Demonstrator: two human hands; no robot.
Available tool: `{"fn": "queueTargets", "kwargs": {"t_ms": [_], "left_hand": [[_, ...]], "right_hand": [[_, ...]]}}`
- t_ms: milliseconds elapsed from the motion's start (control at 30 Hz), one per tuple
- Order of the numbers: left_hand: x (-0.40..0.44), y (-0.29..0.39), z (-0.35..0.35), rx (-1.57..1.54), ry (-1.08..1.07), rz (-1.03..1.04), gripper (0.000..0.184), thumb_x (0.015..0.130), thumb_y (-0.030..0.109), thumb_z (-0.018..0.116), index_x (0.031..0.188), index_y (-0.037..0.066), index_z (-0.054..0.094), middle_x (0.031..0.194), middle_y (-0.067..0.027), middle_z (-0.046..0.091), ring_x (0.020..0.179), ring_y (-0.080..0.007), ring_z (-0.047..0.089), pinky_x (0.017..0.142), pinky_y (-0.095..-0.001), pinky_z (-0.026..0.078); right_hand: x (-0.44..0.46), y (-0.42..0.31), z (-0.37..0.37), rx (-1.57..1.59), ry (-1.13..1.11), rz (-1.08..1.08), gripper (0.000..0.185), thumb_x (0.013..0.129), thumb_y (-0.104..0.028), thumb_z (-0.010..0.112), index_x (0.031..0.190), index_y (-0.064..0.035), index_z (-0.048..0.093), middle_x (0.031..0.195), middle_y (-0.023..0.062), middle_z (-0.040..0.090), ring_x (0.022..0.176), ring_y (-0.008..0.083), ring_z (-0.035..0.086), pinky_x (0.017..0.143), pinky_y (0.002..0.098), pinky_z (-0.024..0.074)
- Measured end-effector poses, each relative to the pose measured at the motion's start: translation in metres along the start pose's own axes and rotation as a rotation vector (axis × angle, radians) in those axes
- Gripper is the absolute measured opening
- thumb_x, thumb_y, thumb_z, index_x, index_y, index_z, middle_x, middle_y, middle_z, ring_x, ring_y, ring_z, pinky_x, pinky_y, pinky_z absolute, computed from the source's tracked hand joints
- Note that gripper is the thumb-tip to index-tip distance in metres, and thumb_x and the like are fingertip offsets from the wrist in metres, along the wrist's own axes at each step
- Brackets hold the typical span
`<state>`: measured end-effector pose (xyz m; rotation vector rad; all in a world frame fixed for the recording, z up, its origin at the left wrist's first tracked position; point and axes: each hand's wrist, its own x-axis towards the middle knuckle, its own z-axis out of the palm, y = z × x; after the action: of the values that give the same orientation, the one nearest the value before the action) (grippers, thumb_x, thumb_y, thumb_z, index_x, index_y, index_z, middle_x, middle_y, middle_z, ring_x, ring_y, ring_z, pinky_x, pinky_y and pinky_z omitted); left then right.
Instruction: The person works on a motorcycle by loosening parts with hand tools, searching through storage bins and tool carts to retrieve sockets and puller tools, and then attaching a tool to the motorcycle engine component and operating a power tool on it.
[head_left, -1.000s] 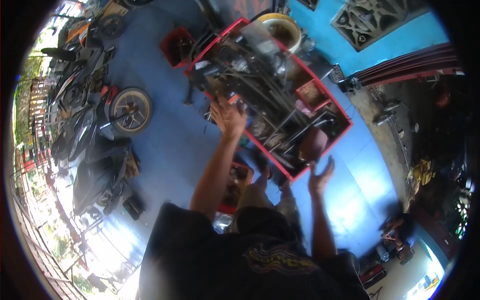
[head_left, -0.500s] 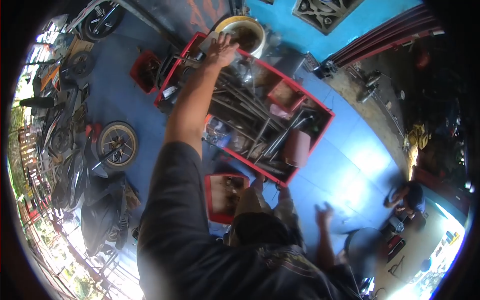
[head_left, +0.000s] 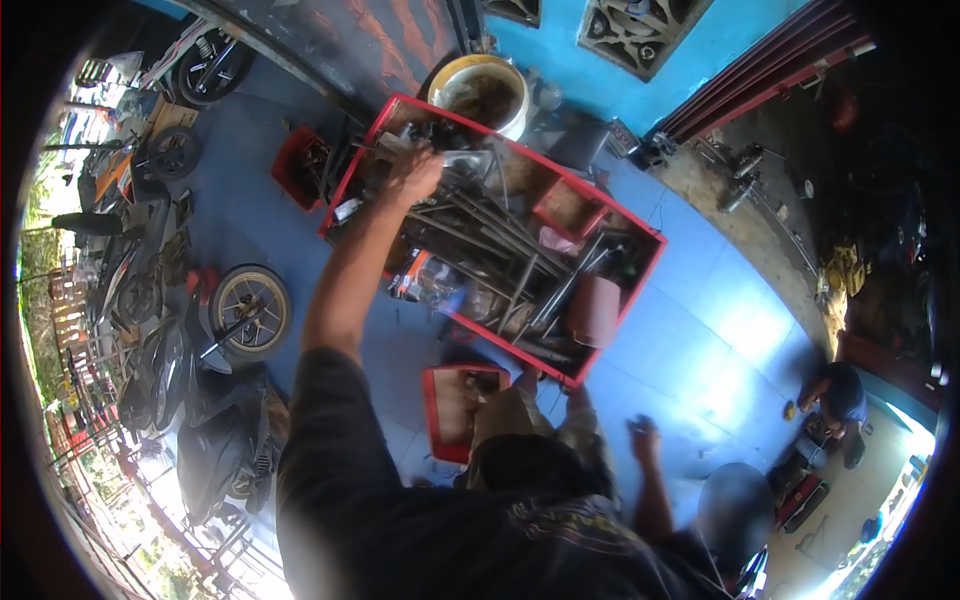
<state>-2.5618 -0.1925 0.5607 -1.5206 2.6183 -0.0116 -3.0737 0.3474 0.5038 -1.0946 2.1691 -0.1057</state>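
My left hand (head_left: 418,177) reaches over the left end of a red-rimmed tray table (head_left: 606,333) filled with tools and metal parts. Its fingers are curled, next to a greyish, shiny piece (head_left: 466,160); what they grip is hard to make out. Long metal rods (head_left: 500,225) lie across the tray beside that hand. Held away from the tray, my right hand (head_left: 645,438) hangs over the blue floor with loosely bent fingers and nothing visible in it.
A white bucket (head_left: 515,125) stands behind the tray, and a red-edged bin (head_left: 436,420) is near my legs. A wheel (head_left: 250,310) lies on the left by parked motorcycles (head_left: 150,370). Another person (head_left: 838,392) crouches at the right.
My left hand has drawn back from the tray's far edge by the bucket to above the tools, and its fingers have curled. My right hand's fingers are less spread.
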Motion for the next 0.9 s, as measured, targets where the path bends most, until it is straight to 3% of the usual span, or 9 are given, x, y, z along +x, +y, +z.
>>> {"fn": "queueTargets", "kwargs": {"t_ms": [167,300,333,367,500,533,567,767,900], "left_hand": [[-0.015,0.005,-0.018,-0.038,-0.137,0.021,0.026,0.075,0.009,0.058,0.100,0.000,0.059,0.100,-0.0181,0.064,0.100,-0.0300,0.060,0.086,-0.0399,0.048],[0.016,0.006,-0.013,-0.358,-0.060,-0.424,0.029,0.082,0.020,0.051,0.104,0.003,0.059,0.102,-0.0197,0.065,0.098,-0.0324,0.063,0.084,-0.0422,0.049],[0.025,0.013,-0.030,-0.349,-0.141,-0.521,0.033,0.084,0.026,0.050,0.108,0.004,0.058,0.106,-0.0181,0.064,0.101,-0.0320,0.061,0.085,-0.0441,0.048],[0.035,0.018,-0.041,-0.347,-0.218,-0.619,0.038,0.085,0.031,0.049,0.112,0.006,0.058,0.110,-0.0165,0.063,0.105,-0.0316,0.060,0.087,-0.0460,0.047],[0.080,0.043,-0.003,-0.465,-0.249,-0.932,0.065,0.078,0.037,0.062,0.131,0.009,0.038,0.126,-0.0160,0.052,0.115,-0.0299,0.053,0.092,-0.0424,0.045],[0.082,0.048,0.000,-0.465,-0.238,-0.992,0.066,0.078,0.039,0.061,0.131,0.008,0.038,0.127,-0.0155,0.052,0.115,-0.0293,0.053,0.093,-0.0427,0.043],[0.084,0.051,0.004,-0.462,-0.232,-1.035,0.066,0.078,0.041,0.060,0.131,0.007,0.038,0.127,-0.0151,0.052,0.115,-0.0287,0.052,0.095,-0.0430,0.042],[0.067,0.051,-0.015,-0.606,-0.130,-1.052,0.073,0.081,0.053,0.053,0.130,0.000,0.036,0.129,-0.0124,0.051,0.116,-0.0250,0.051,0.104,-0.0450,0.033],[0.047,0.052,-0.036,-1.096,0.329,-1.101,0.077,0.080,0.054,0.057,0.127,-0.004,0.038,0.125,-0.0155,0.055,0.120,-0.0311,0.049,0.102,-0.0660,0.015]], "right_hand": [[0.025,-0.010,0.004,0.173,-0.102,0.024,0.039,0.078,-0.028,0.068,0.104,0.0003,0.059,0.081,0.0175,0.067,0.078,0.0314,0.065,0.073,0.0409,0.0503],[0.052,0.025,0.019,0.122,-0.205,0.011,0.040,0.079,-0.026,0.068,0.113,-0.0070,0.058,0.095,0.0094,0.068,0.076,0.0204,0.064,0.065,0.0354,0.0518],[0.049,0.035,0.016,-0.233,-0.044,-0.412,0.034,0.071,-0.023,0.072,0.102,-0.0127,0.066,0.094,0.0056,0.068,0.091,0.0234,0.062,0.072,0.0404,0.0505],[0.055,0.046,0.017,-0.124,-0.126,-0.292,0.029,0.064,-0.021,0.073,0.093,-0.0176,0.069,0.091,0.0035,0.067,0.101,0.0247,0.058,0.077,0.0430,0.0487],[0.043,0.079,-0.001,-0.128,-0.030,-0.450,0.036,0.077,-0.029,0.070,0.101,-0.0043,0.061,0.068,0.0087,0.067,0.072,0.0272,0.065,0.070,0.0385,0.0491],[0.032,0.072,-0.008,0.198,-0.105,0.034,0.037,0.078,-0.028,0.070,0.103,-0.0029,0.060,0.069,0.0096,0.067,0.071,0.0259,0.066,0.070,0.0374,0.0495],[0.020,0.062,-0.019,0.161,-0.109,0.124,0.038,0.079,-0.026,0.069,0.105,-0.0007,0.059,0.070,0.0117,0.067,0.067,0.0239,0.066,0.067,0.0364,0.0505],[-0.043,0.020,-0.054,0.139,-0.129,0.366,0.042,0.080,-0.023,0.067,0.110,0.0050,0.056,0.084,0.0171,0.068,0.064,0.0195,0.067,0.061,0.0333,0.0529],[-0.053,0.046,-0.041,0.125,-0.176,0.381,0.044,0.079,-0.025,0.067,0.111,0.0038,0.057,0.083,0.0166,0.068,0.068,0.0213,0.068,0.068,0.0345,0.0526]]}}
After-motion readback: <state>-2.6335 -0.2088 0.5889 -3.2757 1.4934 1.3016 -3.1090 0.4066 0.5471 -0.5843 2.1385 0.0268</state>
